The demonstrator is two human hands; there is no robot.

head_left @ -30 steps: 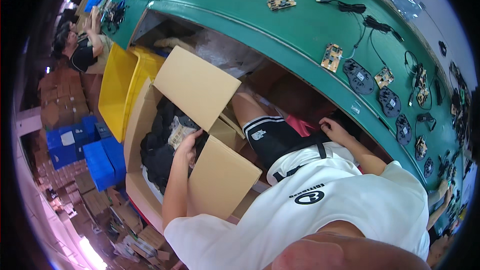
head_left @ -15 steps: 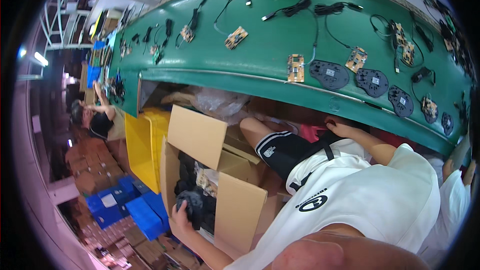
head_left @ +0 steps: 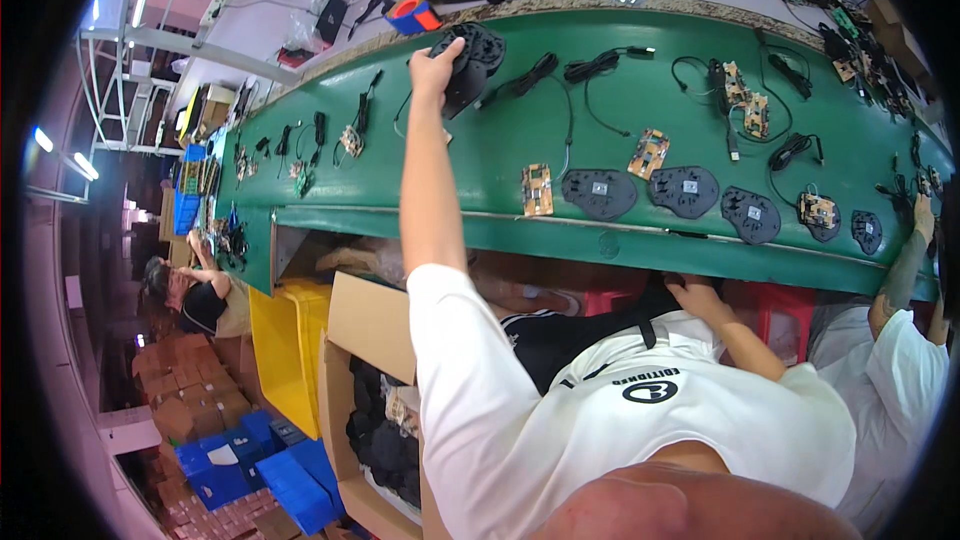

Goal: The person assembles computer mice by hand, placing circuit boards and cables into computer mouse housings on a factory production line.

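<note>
My left hand [head_left: 436, 72] is closed on several dark plastic base shells [head_left: 474, 52], held over the far half of the green conveyor belt [head_left: 380, 170]. Near them, a circuit board with a cable is partly hidden by my hand. My right hand [head_left: 697, 298] rests low at my lap by the belt's near edge, its fingers mostly hidden. On the belt, similar base shells [head_left: 598, 194] lie in a row along the near side. Circuit boards [head_left: 537, 190] with black cables [head_left: 535, 75] are spread beside and behind them.
An open cardboard box [head_left: 372, 318] holding dark parts [head_left: 385, 445] stands at my left, beside a yellow bin [head_left: 285, 350]. Blue boxes [head_left: 300, 485] lie farther left. A roll of tape [head_left: 410, 12] sits beyond the belt. A co-worker's arm [head_left: 905, 260] reaches in at right.
My left hand has come up from the cardboard box to above the belt, bringing dark shells with it. My right hand stays at my lap. The view has shifted.
</note>
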